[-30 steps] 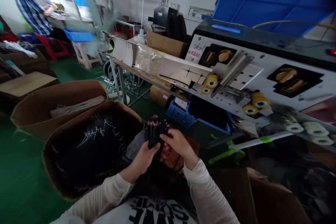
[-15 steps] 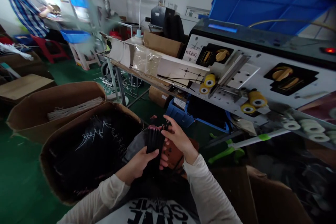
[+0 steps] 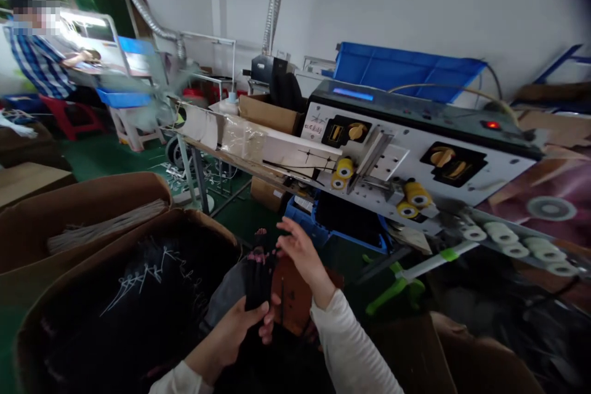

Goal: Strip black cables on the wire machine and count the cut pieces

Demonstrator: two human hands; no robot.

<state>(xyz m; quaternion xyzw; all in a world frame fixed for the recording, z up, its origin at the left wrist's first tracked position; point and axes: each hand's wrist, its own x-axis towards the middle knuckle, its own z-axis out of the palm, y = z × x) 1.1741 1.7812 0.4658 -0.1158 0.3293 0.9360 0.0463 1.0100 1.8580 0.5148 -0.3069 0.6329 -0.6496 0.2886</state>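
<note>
My left hand (image 3: 237, 329) is closed round a bundle of black cables (image 3: 257, 283) with pink ends pointing up and away from me. Its thumb lies across the front and the fingertips curl round the right side. Just right of the bundle's top, my right hand (image 3: 302, 258) is raised with its fingers apart and nothing visible in it. A thin dark strand (image 3: 282, 292) shows below that hand, against a brown-orange surface (image 3: 293, 301); what it belongs to I cannot tell.
A carton of black cables (image 3: 115, 301) stands at my left, with a carton of white strands (image 3: 111, 225) behind it. Ahead is a bench machine (image 3: 364, 154) with yellow rollers (image 3: 344, 167). Blue crates (image 3: 307, 218) sit below. A person (image 3: 39, 64) sits far left.
My right hand has come away from the bundle, and its fingers have spread. The left hand keeps its hold on the bundle. The camera view has tilted up.
</note>
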